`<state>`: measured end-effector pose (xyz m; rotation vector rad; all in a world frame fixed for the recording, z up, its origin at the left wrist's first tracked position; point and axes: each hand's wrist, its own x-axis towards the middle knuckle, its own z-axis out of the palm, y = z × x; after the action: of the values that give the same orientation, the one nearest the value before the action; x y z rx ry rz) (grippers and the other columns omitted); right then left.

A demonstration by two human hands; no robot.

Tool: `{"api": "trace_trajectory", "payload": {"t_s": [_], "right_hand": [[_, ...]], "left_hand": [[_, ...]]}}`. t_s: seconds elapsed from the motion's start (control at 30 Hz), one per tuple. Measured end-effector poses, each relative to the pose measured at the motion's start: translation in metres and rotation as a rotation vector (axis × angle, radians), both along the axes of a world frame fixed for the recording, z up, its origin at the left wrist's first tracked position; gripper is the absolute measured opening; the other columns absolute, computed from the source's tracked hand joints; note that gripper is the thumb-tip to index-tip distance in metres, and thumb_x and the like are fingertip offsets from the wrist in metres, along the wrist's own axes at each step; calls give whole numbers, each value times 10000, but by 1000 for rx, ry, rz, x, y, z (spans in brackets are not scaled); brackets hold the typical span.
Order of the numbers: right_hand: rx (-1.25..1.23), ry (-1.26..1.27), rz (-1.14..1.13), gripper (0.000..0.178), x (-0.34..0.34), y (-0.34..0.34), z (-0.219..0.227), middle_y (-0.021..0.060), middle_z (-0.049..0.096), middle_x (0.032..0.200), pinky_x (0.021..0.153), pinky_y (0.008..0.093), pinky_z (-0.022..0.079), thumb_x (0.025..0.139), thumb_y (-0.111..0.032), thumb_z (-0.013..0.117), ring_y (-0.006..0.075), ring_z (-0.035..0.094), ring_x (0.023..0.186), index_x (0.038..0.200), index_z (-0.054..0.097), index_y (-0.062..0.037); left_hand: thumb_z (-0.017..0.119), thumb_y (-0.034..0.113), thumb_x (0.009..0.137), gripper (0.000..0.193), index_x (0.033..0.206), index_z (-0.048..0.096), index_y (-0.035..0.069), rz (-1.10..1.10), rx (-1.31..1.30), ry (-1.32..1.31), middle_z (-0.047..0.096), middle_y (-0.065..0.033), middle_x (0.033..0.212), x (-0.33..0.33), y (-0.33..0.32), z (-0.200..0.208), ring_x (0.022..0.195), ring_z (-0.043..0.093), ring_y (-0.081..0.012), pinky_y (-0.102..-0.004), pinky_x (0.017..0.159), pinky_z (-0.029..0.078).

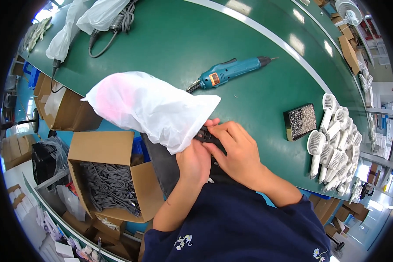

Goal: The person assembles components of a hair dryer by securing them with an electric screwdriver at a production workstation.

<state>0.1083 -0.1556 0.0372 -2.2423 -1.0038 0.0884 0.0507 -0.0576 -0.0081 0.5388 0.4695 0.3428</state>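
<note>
A white bag (148, 107) lay slantwise over the near edge of the green table (170, 48), in front of the person, its open mouth turned toward the hands. Something pink showed faintly through its far left end. At the mouth a small dark piece (204, 135) stuck out between the two hands; its inner end was hidden by the bag.

The right hand (236, 149) grasped this dark piece, thumb on the near side and fingers on the far side. The left hand (195, 160) was palm up at the bag's lower edge, touching it and just beside the dark piece; its fingers were mostly covered, so I could not tell how firmly it gripped anything.

Just beyond the bag, a teal electric screwdriver (229, 73) lay on the table, its tip pointing right. Farther right stood a black tray (289, 126) full of small screws (304, 122), and next to it was a pile of white hairbrushes (317, 142). At the table's far left lay two more white bags (101, 16), with a bundled grey cord (125, 19) by one of them. Below the table's left edge, an open cardboard box (101, 146) held a tangle of grey cords (109, 185).
</note>
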Motion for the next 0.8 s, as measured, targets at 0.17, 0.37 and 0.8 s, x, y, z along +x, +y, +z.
{"api": "trace_trajectory", "payload": {"t_s": [0.17, 0.37, 0.8], "right_hand": [[-42, 8, -21, 320, 1, -4, -1, 81, 545, 908, 623, 348, 512, 737, -116, 710, 254, 579, 832, 1028, 604, -33], [20, 11, 16, 290, 1, -3, -6, 71, 546, 899, 616, 336, 519, 746, -123, 697, 245, 577, 835, 1008, 609, -35], [596, 889, -112, 374, -19, -7, -22, 94, 571, 1036, 739, 239, 510, 729, 30, 764, 139, 609, 886, 1061, 594, 9]], "left_hand": [[284, 283, 1034, 368, 1229, 458, 24, -24, -26, 11, 560, -130, 1098, 1, -1, 6, 1117, 536, -308, -431, 1000, 413], [439, 239, 996, 310, 1183, 504, 1, 13, 34, -6, 584, -146, 1111, -3, -3, 0, 1076, 558, -287, -425, 986, 418], [609, 282, 910, 422, 1219, 522, 9, -158, 149, -231, 482, -156, 1361, -16, 6, -10, 1373, 313, -324, -475, 1113, 289]]}}
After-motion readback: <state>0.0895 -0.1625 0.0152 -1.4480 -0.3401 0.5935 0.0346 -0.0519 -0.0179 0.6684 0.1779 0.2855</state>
